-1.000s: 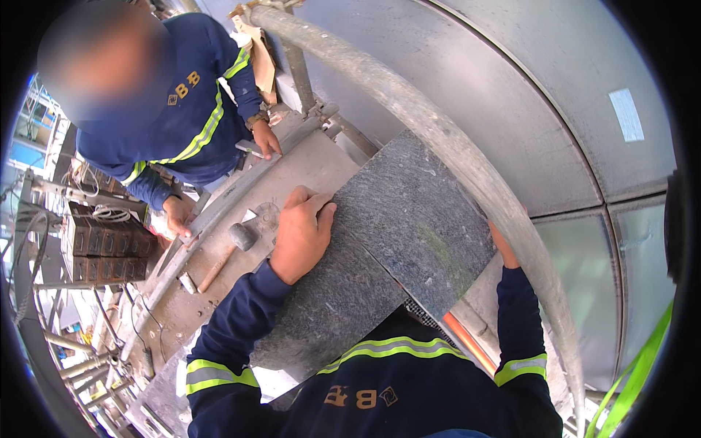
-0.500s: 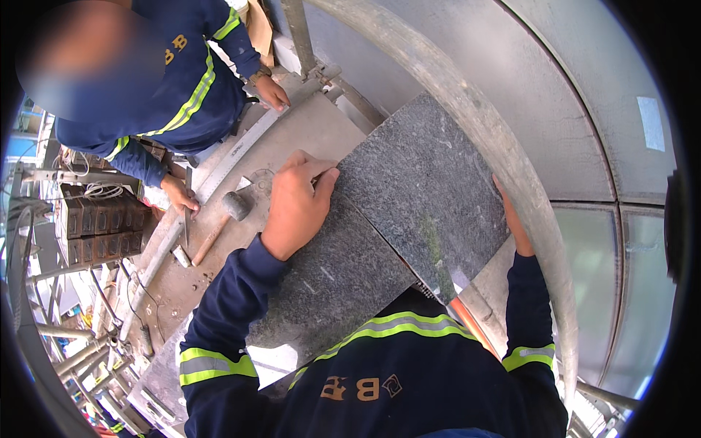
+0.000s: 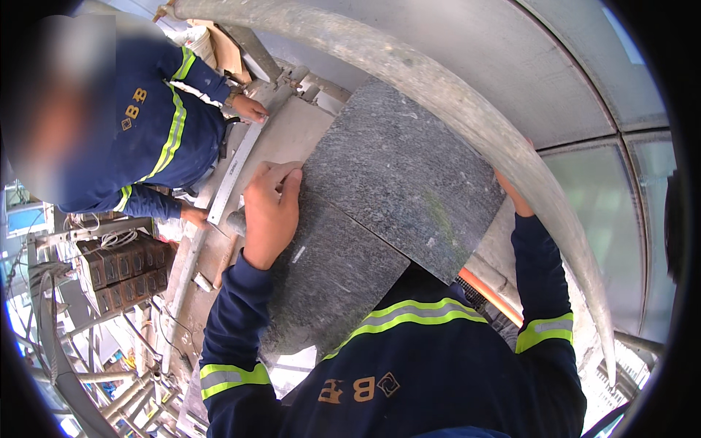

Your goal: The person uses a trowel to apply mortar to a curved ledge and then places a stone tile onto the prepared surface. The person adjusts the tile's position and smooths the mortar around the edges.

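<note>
A dusty concrete ledge (image 3: 296, 125) runs from the top centre down the left, with a grey panelled wall (image 3: 577, 73) at upper right and scaffolding at lower left. A thick pipe (image 3: 431, 87) arches across the top and right, partly hiding the right hand (image 3: 515, 196) at the upper stone slab's (image 3: 405, 168) right edge; its fingers' state cannot be told. This slab, mid-frame, adjoins a lower slab (image 3: 339, 255). The left hand (image 3: 270, 208) curls its fingers together at their left meeting point; any pinch is unclear. A co-worker (image 3: 150, 120), upper left, holds a metal ruler (image 3: 232, 175).

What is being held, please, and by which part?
Apparently the upper slab: left hand at its left corner; right hand, partly hidden, at its right side.
</note>
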{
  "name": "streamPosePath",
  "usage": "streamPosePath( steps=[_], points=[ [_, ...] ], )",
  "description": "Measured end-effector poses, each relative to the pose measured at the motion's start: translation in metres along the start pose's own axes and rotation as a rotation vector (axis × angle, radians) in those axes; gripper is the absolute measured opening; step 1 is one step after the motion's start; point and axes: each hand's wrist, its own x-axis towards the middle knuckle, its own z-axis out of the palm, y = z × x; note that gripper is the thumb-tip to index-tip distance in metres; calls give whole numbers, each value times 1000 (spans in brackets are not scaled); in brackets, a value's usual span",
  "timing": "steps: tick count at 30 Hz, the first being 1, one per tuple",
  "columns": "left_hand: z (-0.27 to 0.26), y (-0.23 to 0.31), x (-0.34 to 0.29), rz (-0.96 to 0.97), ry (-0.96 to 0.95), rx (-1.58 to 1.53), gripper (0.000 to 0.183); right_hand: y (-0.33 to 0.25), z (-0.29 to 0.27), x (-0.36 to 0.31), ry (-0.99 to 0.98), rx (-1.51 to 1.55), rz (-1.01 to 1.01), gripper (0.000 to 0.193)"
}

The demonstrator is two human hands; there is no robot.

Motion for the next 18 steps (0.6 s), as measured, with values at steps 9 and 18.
streamPosePath(
  steps=[9,18],
  points=[
    [-7,1,0,18,-27,45,21,-32,-3,38,-233,128,294,18],
    [-9,14,28,141,-134,102,23,-67,3,51,-252,-253,524,38]
  ],
)
